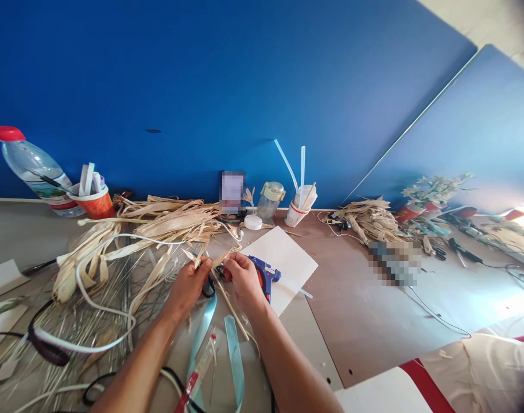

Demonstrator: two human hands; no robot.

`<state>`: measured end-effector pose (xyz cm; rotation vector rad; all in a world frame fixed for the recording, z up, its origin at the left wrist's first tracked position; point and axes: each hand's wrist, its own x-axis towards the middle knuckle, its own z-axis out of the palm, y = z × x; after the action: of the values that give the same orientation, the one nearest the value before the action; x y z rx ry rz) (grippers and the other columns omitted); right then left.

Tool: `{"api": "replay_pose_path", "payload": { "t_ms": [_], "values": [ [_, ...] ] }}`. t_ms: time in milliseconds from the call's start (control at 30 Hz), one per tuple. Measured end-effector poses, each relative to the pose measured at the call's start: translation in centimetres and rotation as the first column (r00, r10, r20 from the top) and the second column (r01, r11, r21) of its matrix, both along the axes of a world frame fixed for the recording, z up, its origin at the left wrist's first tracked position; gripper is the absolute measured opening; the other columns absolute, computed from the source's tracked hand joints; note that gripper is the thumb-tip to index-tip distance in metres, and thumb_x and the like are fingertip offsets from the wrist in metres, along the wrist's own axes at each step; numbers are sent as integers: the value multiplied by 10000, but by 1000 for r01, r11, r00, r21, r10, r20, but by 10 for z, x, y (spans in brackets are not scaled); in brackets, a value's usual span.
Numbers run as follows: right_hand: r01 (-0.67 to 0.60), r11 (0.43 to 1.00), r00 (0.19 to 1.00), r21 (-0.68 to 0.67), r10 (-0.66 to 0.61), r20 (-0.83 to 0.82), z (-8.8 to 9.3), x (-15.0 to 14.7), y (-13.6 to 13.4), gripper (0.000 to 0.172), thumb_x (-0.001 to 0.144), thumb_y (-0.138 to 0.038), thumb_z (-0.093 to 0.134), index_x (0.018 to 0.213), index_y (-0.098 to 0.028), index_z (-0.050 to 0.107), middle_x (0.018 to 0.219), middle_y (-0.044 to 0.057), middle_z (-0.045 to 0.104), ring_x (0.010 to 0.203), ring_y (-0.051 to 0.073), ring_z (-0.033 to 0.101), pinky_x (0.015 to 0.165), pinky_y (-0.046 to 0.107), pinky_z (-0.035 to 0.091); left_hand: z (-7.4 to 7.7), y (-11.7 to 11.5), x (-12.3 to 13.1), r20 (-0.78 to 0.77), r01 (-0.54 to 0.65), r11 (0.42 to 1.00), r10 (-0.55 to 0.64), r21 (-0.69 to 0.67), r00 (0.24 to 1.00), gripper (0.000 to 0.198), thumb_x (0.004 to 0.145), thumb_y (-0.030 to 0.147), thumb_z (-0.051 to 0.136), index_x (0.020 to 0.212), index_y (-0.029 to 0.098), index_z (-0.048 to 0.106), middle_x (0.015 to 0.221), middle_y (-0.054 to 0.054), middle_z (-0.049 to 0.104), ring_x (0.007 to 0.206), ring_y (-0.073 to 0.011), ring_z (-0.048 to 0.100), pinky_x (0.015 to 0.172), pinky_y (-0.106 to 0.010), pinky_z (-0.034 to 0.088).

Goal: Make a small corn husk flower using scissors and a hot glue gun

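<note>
Closest in, a pale blue ribbon (200,335) and a ruler (198,370) lie just below the wrists, and above them the left hand (188,285) and right hand (244,281) meet, both sets of fingers curled tight and pinching the same small bunch of dry husk strips (204,259) that pokes up from the fingertips. Black scissors (209,288) sit right under the left fingers, a blue glue gun (267,274) rests just behind the right knuckles on a white sheet (290,255), and the big husk pile (158,225) spreads beyond the left fingertips.
</note>
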<state>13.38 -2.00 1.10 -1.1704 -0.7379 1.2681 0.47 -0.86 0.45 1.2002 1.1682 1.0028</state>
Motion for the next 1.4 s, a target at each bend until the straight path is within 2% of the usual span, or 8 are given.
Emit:
{"api": "replay_pose_path", "payload": {
  "t_ms": [167,367,600,900,1033,1167,1267,1400],
  "values": [
    [18,999,994,49,-12,-109,10,8,-3,232,719,-421,651,763,-199,597,596,-52,527,529,106,432,544,248,328,8,1,1,-80,-6,999,9,45,997,357,717,530,655,560,227,548,500,38,378,510,-149,324,524,-262,237],
    [34,999,986,39,-40,159,7,8,-2,252,697,-382,669,590,-197,535,497,-60,458,493,98,338,500,257,253,11,-1,4,-116,-5,998,12,67,993,363,707,551,650,573,224,566,512,29,430,537,-159,358,537,-269,284],
    [74,994,997,80,-72,-29,0,9,2,243,710,-364,662,590,-188,546,504,-55,465,491,89,345,510,251,264,8,-1,2,-104,-2,998,10,71,995,373,738,567,628,600,226,567,514,30,415,523,-156,351,530,-269,263],
    [165,978,985,131,-156,-79,0,5,1,257,728,-383,679,616,-190,553,526,-56,462,488,87,330,505,254,254,2,-1,1,-34,-3,999,5,46,999,346,745,551,645,772,208,683,551,24,469,541,-158,403,544,-275,282],
    [121,988,992,100,-118,-33,-2,-3,-1,257,720,-396,671,632,-182,559,498,-66,448,481,86,337,500,243,267,2,-1,2,-23,8,998,-7,62,1000,306,736,515,662,746,209,667,660,2,580,627,-170,479,606,-275,352],
    [108,990,985,89,-118,125,3,3,-1,266,769,-410,594,645,-176,567,537,-45,490,491,96,370,506,246,297,0,1,-1,-19,-68,996,69,63,997,287,760,498,638,742,211,645,586,38,504,557,-144,430,553,-260,331],
    [64,989,846,130,-123,518,8,11,-3,195,823,-311,536,711,-177,622,659,-1,596,606,135,505,603,260,375,-3,5,-4,9,-191,977,191,94,982,289,750,493,651,763,205,646,573,45,480,546,-141,420,537,-256,337],
    [-159,987,333,-14,67,941,8,7,-12,151,842,-290,592,889,-181,685,945,91,692,903,225,607,780,311,417,-11,12,-7,72,-297,946,290,131,954,295,722,489,682,734,197,638,585,36,495,543,-133,398,514,-251,334]
  ]
}}
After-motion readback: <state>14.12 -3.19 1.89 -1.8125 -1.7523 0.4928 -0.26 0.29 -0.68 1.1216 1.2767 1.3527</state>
